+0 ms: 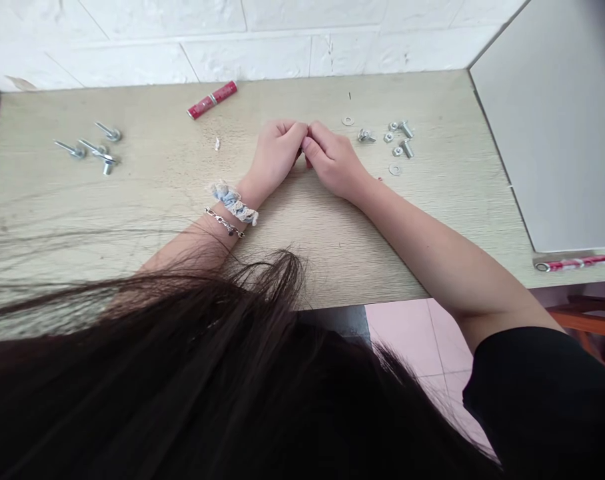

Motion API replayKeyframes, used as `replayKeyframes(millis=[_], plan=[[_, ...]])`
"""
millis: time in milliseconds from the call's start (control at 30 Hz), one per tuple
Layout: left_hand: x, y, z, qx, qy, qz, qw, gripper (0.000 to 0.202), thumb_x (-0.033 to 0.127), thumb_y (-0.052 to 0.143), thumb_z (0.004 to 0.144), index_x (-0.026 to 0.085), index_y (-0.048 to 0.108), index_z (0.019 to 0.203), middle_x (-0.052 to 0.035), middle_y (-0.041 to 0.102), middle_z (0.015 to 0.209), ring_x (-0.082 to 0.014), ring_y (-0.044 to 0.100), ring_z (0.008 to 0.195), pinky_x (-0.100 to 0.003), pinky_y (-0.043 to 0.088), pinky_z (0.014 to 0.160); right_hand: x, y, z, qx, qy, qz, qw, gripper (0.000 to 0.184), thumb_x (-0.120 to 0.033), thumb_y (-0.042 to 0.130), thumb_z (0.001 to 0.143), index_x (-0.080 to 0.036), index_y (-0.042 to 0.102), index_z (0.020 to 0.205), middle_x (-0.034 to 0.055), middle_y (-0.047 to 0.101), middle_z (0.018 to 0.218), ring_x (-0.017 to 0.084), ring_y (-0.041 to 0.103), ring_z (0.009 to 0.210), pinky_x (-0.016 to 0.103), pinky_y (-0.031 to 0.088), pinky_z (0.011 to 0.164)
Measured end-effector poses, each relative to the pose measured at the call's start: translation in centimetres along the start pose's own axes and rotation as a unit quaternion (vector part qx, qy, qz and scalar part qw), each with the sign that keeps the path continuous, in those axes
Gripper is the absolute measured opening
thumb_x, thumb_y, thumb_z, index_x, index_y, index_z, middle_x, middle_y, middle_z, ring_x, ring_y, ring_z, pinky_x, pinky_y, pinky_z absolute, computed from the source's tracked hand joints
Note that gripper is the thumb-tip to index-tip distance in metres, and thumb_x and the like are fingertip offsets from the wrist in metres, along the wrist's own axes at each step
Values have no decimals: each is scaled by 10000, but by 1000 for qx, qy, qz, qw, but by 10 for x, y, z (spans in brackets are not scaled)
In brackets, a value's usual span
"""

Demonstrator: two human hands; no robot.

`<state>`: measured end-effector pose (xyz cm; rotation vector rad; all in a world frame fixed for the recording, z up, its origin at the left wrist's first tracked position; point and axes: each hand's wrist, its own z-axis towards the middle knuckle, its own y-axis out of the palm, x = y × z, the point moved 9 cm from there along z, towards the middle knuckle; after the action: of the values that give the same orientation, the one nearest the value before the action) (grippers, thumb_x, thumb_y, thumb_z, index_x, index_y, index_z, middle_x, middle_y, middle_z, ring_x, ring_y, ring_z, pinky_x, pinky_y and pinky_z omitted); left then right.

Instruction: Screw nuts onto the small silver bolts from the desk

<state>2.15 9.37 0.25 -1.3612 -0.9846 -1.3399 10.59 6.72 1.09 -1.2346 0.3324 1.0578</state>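
Note:
My left hand [278, 152] and my right hand [336, 161] meet over the middle of the table [307, 247]. Fingers on both are curled and pressed together at the tips. Whatever lies between them is hidden; only a small dark bit shows there. Close to the right hand are a flat washer [348, 121] and a small metal piece of hardware [366, 136]. Farther right lie short bolts [407, 148], several nuts [397, 152] and another washer [395, 170].
On the left is a group of bolts [77, 152] with parts fitted on them. A red tube [200, 109] lies near the white brick wall [252, 57], with a white scrap [217, 143] below it. Another red tube [575, 264] rests by the right panel [557, 133]. Dark hair covers the lower left.

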Motion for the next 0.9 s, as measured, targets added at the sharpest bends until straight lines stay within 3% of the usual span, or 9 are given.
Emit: replayKeyframes(millis=[100,267,467,567,667,900], plan=[[3,1,-1,-1,10,14,1000,457,104,455,876,225,351,448,5,299,482,-107,243,562,-312,190,570,0,0,0,-3,1,7,1000,449,-595,272,990,-219,493,882,-5,612,844,170,621,901,376,498,928],[-1,2,-2,-7,-13,-10,1000,426,143,480,913,225,386,506,12,279,480,-115,291,606,-291,263,599,2,1,0,-9,13,14,1000,319,-443,316,1009,-222,479,846,-3,612,850,179,601,896,400,499,945],[3,1,-2,-7,7,64,998,369,157,447,870,202,394,507,-4,368,542,-89,350,606,-247,285,568,5,2,0,-13,20,15,1000,235,-327,322,1000,-227,464,842,-4,594,825,181,591,886,403,494,949],[-1,6,-3,-45,-24,88,995,309,234,329,919,140,469,661,-7,409,668,-106,485,768,-208,357,646,4,1,0,-13,22,19,999,221,-310,325,997,-225,451,837,-5,584,814,178,588,874,389,490,940],[-5,13,-5,-97,-47,102,989,370,283,203,932,95,488,788,-22,431,776,-134,526,926,-206,387,699,3,1,0,-10,32,18,999,203,-275,336,989,-226,435,818,-6,578,802,175,583,849,373,483,931],[5,2,-4,-19,0,104,994,304,227,395,867,196,379,565,10,362,585,-89,478,678,-211,332,595,2,1,0,-8,30,22,999,202,-268,343,990,-229,427,811,-8,567,790,174,581,839,364,473,918]])
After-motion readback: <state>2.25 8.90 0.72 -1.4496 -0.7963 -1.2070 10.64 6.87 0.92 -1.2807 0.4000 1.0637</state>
